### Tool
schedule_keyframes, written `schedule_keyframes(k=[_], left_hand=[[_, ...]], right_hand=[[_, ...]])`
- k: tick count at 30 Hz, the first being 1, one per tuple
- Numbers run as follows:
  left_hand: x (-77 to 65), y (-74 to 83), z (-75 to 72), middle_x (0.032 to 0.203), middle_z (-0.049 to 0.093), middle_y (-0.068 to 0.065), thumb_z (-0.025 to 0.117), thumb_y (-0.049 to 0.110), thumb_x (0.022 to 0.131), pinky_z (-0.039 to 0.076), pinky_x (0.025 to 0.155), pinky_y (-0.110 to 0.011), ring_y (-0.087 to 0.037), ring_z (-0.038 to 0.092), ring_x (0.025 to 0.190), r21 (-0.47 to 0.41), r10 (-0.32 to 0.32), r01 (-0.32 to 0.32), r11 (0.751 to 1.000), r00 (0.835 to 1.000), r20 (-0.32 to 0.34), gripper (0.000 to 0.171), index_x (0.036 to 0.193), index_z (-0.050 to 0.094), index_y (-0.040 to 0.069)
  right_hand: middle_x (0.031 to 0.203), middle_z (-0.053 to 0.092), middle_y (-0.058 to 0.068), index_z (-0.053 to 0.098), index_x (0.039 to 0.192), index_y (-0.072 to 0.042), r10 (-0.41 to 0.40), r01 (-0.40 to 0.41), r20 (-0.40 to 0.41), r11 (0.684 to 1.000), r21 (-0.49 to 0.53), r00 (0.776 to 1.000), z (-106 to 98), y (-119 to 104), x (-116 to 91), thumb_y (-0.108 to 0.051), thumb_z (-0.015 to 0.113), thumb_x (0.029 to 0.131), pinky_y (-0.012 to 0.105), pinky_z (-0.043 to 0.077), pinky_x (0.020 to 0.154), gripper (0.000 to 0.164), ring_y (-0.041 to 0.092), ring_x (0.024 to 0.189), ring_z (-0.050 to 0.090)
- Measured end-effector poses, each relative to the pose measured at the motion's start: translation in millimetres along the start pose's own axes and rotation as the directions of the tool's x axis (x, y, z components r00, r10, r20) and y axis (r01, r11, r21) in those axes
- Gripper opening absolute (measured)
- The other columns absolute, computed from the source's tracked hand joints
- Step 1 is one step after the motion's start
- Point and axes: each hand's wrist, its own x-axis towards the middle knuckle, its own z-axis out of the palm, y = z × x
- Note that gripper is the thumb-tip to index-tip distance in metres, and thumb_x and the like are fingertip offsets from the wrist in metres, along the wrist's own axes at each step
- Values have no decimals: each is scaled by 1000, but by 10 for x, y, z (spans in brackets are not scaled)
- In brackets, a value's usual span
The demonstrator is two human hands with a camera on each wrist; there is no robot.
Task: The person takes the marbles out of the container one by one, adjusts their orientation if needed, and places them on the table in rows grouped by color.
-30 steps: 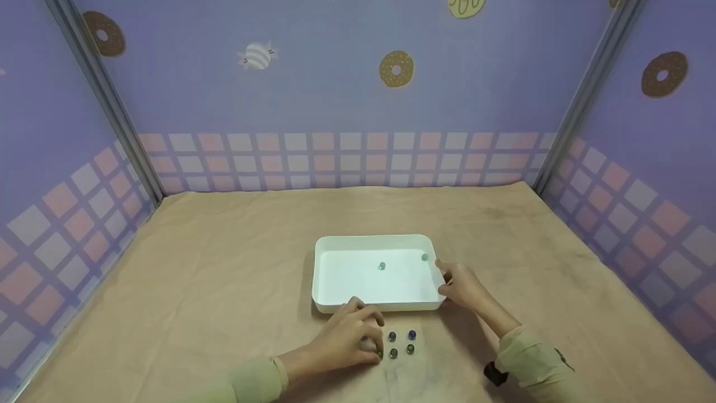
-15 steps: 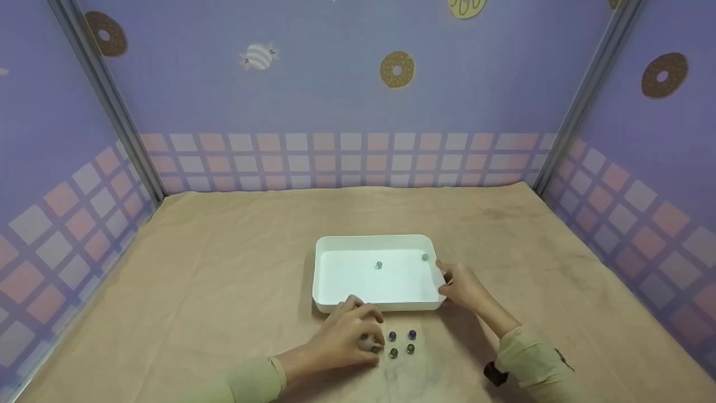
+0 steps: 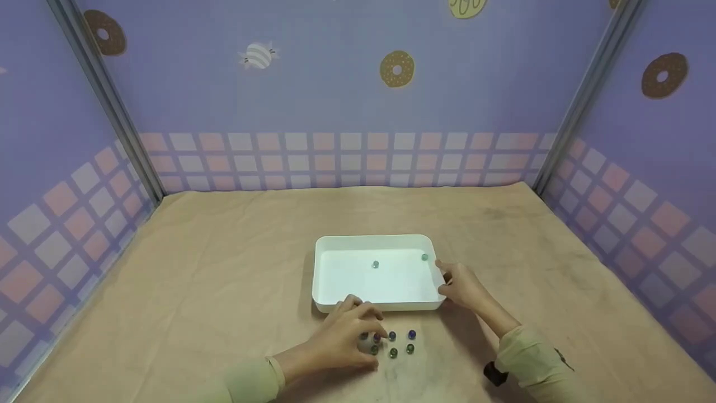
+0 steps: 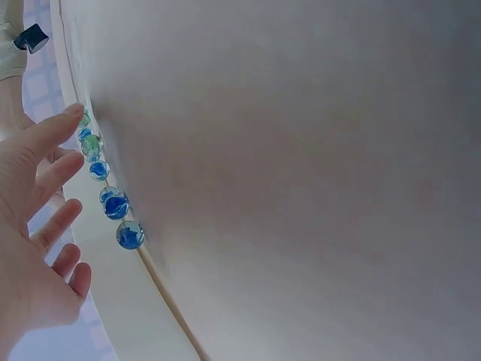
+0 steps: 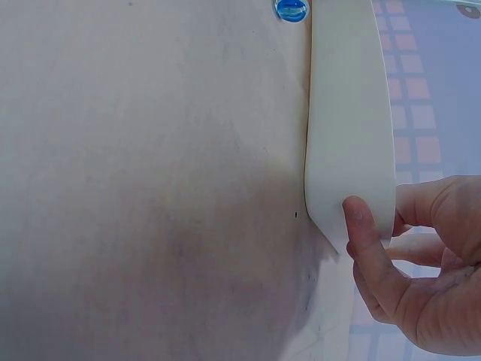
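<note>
A white tray (image 3: 411,307) lies in the middle of the table in the head view, with a clear marble (image 3: 375,264) and a greenish marble (image 3: 424,257) inside. My right hand (image 3: 463,285) grips its right end; in the right wrist view the thumb (image 5: 363,218) presses the outer wall. In front of the tray, several glass marbles with blue and green swirls stand close together, among them a blue marble (image 3: 412,334) and a green marble (image 3: 393,353). My left hand (image 3: 344,338) hovers at their left side with spread, loosely bent fingers, partly hiding some marbles. Nothing is pinched in it.
A beige cloth (image 3: 235,252) covers the table. Purple walls with a checked band (image 3: 324,162) and grey corner posts (image 3: 587,95) enclose it at the back and sides. A dark band (image 3: 495,374) sits at the right wrist.
The clear marble in the tray has rolled a little left. My left fingers and thumb have spread apart, and more marbles show beside them. The right hand stays on the tray.
</note>
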Motion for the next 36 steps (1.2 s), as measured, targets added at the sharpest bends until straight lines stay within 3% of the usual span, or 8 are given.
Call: schedule_keyframes(k=[9,13,24,31,36], left_hand=[[24,15,-48,135,54,9,85,55,65,39,100,-39,-15,40,118,43,-20,19,999,1000,14,81,138,55,36],[60,20,-98,135,53,8,85,57,64,39,98,-38,-15,41,117,73,-20,21,997,1000,-2,90,143,49,35],[146,-2,-284,138,51,5,85,53,67,39,101,-44,-17,41,119,23,-64,64,998,998,5,89,146,46,35],[284,-79,-481,130,56,2,82,54,72,41,93,-43,-19,46,113,-29,-99,97,995,992,-82,80,141,53,28],[464,-230,-633,121,63,-3,81,48,77,44,91,-46,-23,51,107,-113,-139,125,986,982,-127,66,133,61,19]], right_hand=[[105,68,29,43,142,11,23,-23,-2,1000,-2,1000,1,-19,-1,12,59,80,24,50,59,64,19,79,62],[105,68,30,43,142,12,22,-22,-9,1000,2,1000,6,-15,3,13,59,80,25,50,58,64,19,79,62],[109,68,30,40,144,10,32,-32,-8,999,-8,999,14,-29,2,11,59,81,23,51,58,65,20,82,63],[104,69,29,44,141,13,-16,15,-29,1000,-11,999,16,-15,-5,13,58,79,26,52,58,63,22,81,64],[103,68,29,43,141,13,-14,13,-27,1000,-7,1000,23,-12,-7,13,58,80,25,52,57,63,23,83,64]])
